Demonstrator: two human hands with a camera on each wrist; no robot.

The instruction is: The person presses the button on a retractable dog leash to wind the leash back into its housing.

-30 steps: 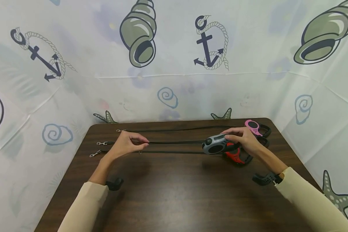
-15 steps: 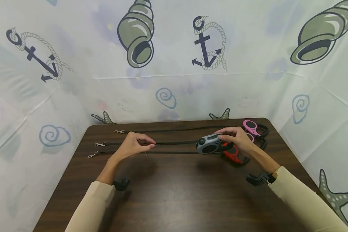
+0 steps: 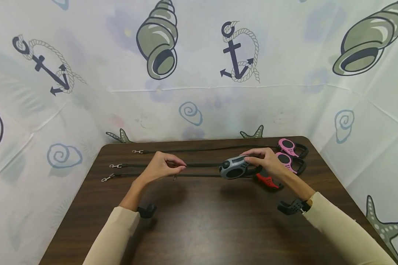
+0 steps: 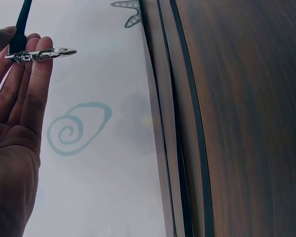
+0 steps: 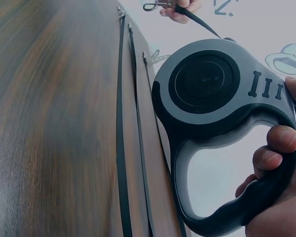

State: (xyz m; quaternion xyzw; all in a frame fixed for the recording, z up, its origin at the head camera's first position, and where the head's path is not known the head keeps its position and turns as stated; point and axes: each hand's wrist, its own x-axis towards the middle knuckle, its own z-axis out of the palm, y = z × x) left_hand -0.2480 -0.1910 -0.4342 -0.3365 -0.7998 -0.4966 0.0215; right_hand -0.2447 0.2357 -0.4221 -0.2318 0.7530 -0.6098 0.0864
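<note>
A grey retractable dog leash [image 3: 231,169] is held up over the table by my right hand [image 3: 268,160]. Those fingers curl round its black loop handle [image 5: 222,223], and the thumb lies along the top of the casing. Out of the casing runs a black strap [image 4: 23,19] towards my left hand [image 3: 164,165]. The left thumb and fingers pinch this strap close to its silver metal clip [image 4: 39,55], which sticks out sideways across the fingers.
Two pink leashes, a back one [image 3: 286,146] and one in front of it [image 3: 286,162], lie at the table's right. A red leash [image 3: 266,179] lies partly hidden behind my right hand. Their straps stretch left to metal clips [image 3: 116,166]. A patterned cloth [image 3: 219,110] surrounds the table [image 3: 199,228].
My left hand has moved right, still pinching the strap, while my right hand has shifted slightly left with the grey leash. The strap between them has become shorter.
</note>
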